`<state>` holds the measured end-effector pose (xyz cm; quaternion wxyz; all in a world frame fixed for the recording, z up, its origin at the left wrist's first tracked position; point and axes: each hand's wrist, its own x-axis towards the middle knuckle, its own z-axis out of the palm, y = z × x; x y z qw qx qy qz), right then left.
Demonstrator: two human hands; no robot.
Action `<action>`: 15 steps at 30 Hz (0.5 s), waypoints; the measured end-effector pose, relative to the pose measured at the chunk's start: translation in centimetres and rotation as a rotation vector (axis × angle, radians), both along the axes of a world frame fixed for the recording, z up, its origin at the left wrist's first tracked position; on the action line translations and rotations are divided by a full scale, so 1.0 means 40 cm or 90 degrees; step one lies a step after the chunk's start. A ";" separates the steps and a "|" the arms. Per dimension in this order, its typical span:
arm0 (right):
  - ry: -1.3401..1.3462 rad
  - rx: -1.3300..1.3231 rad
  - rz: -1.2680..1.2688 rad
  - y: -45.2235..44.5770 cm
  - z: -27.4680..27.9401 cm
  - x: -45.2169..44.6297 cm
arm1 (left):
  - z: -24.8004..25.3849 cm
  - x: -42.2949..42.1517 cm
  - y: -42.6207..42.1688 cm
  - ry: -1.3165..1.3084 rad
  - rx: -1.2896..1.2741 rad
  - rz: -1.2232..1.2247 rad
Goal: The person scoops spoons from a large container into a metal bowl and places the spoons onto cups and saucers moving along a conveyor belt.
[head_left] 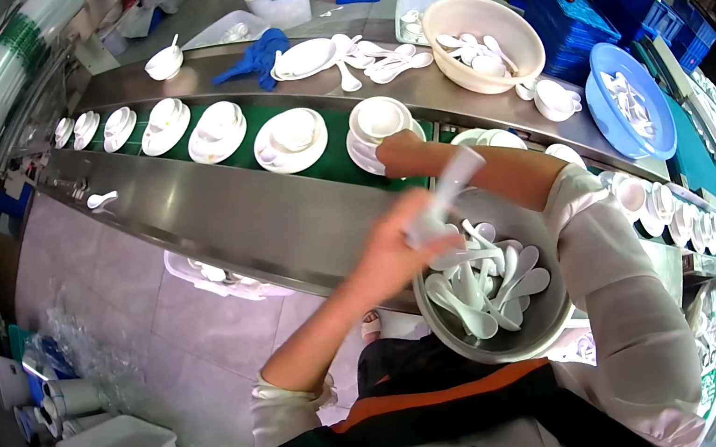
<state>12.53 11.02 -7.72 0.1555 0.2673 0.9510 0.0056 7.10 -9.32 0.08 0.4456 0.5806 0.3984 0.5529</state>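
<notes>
My left hand (403, 235) is closed around white spoons (460, 170), blurred by motion, above a grey basin (548, 338) filled with white spoons (479, 322). My right hand (401, 155) reaches across to a stacked set of white dishes on the green conveyor belt (340, 170). Its bent fingers are at the edge of the plate (358, 155), beside the bowl (380, 117); the fingertips and anything in them are hidden. Further left on the belt, another plate (319, 149) carries a bowl and a spoon.
Several similar dish sets line the belt to the left. On the far ledge are a blue cloth (259, 55), loose white spoons (389, 67), a cream basin (528, 53) and a blue basin (668, 124). A single spoon (101, 199) lies on the near steel ledge (214, 214).
</notes>
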 end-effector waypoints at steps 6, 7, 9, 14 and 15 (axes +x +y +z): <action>0.323 -0.347 -0.216 0.010 0.148 0.148 | -0.104 -0.302 0.190 -0.146 -0.322 0.304; 0.356 -0.339 -0.234 0.025 0.160 0.213 | -0.155 -0.334 0.229 -0.146 -0.316 0.326; 0.459 -0.317 -0.330 0.054 0.205 0.372 | -0.232 -0.369 0.306 -0.170 -0.341 0.345; 0.905 -0.178 -0.611 0.001 0.319 0.667 | -0.285 -0.394 0.426 -0.080 -0.508 0.503; 0.919 -0.137 -0.647 -0.035 0.326 0.667 | -0.288 -0.409 0.445 -0.025 -0.521 0.526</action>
